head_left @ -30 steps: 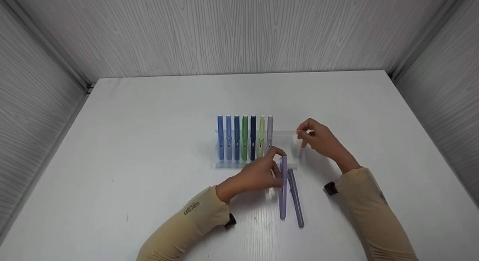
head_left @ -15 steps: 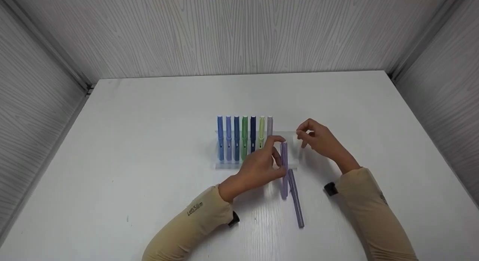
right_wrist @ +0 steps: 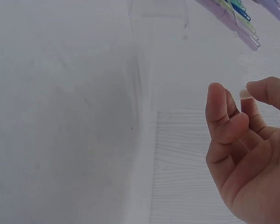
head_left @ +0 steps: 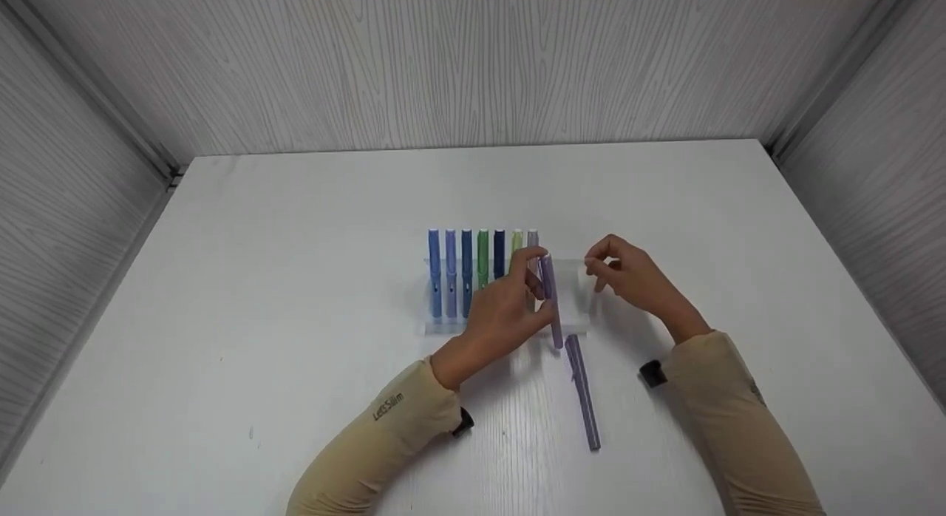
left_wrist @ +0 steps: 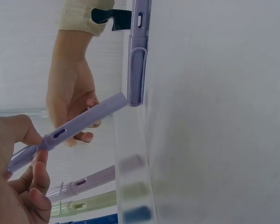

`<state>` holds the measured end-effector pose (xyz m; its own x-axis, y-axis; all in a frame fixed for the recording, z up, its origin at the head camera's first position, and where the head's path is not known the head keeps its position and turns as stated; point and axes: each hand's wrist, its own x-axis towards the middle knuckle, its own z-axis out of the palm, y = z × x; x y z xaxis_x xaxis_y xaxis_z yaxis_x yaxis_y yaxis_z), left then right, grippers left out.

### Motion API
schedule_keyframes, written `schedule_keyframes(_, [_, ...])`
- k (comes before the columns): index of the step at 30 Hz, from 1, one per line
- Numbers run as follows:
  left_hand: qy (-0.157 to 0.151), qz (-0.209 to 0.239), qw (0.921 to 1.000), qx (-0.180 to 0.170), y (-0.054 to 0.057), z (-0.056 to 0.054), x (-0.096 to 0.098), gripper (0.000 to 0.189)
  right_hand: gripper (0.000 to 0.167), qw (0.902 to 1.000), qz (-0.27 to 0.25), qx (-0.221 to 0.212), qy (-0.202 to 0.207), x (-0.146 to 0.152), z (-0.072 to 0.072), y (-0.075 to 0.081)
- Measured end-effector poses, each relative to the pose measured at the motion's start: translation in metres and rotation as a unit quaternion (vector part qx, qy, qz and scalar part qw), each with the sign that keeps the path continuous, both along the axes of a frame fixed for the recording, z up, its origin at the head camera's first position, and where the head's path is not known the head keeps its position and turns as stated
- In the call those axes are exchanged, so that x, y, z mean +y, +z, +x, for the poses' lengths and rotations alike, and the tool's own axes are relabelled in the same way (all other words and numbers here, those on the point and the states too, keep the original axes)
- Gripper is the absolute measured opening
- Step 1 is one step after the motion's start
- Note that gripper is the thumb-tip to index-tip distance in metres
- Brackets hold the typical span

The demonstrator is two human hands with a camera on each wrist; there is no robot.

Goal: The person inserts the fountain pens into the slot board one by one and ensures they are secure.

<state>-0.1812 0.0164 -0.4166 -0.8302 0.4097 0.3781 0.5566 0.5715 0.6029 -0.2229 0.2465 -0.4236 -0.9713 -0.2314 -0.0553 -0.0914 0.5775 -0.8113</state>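
Between thumb and fingers, my left hand (head_left: 499,320) pinches a lavender capped pen (head_left: 556,327). The pen is tilted over the right part of a clear acrylic pen rack (head_left: 443,329), its lower end near the front edge. In the left wrist view, that lower end of the held pen (left_wrist: 91,115) appears close to the cap of a second purple pen (left_wrist: 139,60); whether they touch I cannot tell. That second purple pen (head_left: 584,398) lies on the table in front of the rack. My right hand (head_left: 628,276) hangs loosely curled beside the rack's right end, with nothing visible in it.
Several capped pens stand side by side in the rack, among them a blue pen (head_left: 434,272), a green pen (head_left: 483,257) and a pale lilac pen (head_left: 533,237). The white table (head_left: 295,242) meets wood-grain panels (head_left: 473,65) at the back and sides.
My left hand has moved away from me and slightly left, bringing the lavender pen from in front of the rack to over its right part. My right hand and the table pen have stayed put.
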Motion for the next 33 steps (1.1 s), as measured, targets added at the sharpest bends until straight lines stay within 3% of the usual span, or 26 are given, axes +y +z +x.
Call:
schedule_keyframes(8, [0.036,-0.034,0.9972,0.056,0.0,-0.003,-0.002,0.059,0.027,1.0,0.001,-0.002,0.004,0.0,0.0,-0.001])
schedule_keyframes(16, [0.043,-0.013,0.9946,0.094,0.005,-0.005,-0.003,0.059,0.027,1.0,0.007,-0.002,0.003,0.0,-0.001,0.0])
schedule_keyframes(25, [0.068,-0.042,0.9782,0.192,-0.002,-0.009,-0.002,0.057,0.027,1.0,0.008,-0.001,0.001,-0.001,-0.001,-0.002])
schedule_keyframes(33, [0.08,-0.055,0.9768,0.191,-0.003,-0.011,0.002,0.055,0.028,1.0,0.004,-0.004,-0.003,0.0,-0.001,-0.001])
